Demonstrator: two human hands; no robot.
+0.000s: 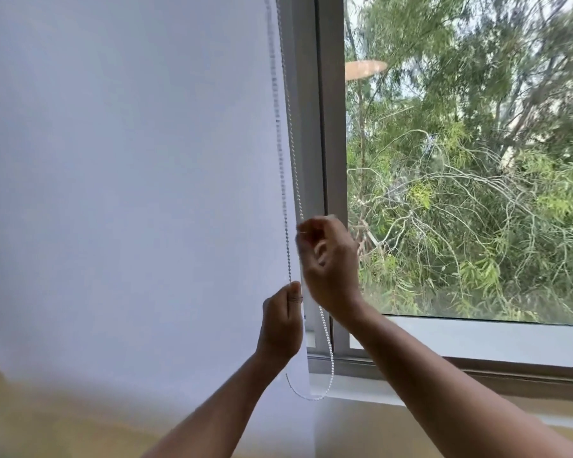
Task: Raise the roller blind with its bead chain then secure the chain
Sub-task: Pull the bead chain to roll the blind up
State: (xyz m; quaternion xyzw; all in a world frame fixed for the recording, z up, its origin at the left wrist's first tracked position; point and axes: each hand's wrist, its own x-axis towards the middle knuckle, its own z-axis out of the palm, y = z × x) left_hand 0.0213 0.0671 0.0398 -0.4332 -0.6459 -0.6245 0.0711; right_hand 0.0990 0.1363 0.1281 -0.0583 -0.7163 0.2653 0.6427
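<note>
The white fabric roller blind point(129, 193) hangs low, covering the left pane down past the sill. One white plastic bead chain point(293, 166) runs as two strands along the blind's right edge, looping just below both hands. The left hand point(282, 322) has its fingers point(295, 294) clamped on the front strand. The right hand point(328, 259), higher and just beside it, is blurred; its fingers look pinched on the rear strand near the grey metal window frame point(331, 127).

Step in hand, as a judgement: raising is barely begun. To do it well, pull only one strand straight down in short hand-over-hand draws and let the other strand run free; gripping both would lock the loop.

Count: one blind, one chain loop, two strands, two hands. No chain hook or cleat visible.
</note>
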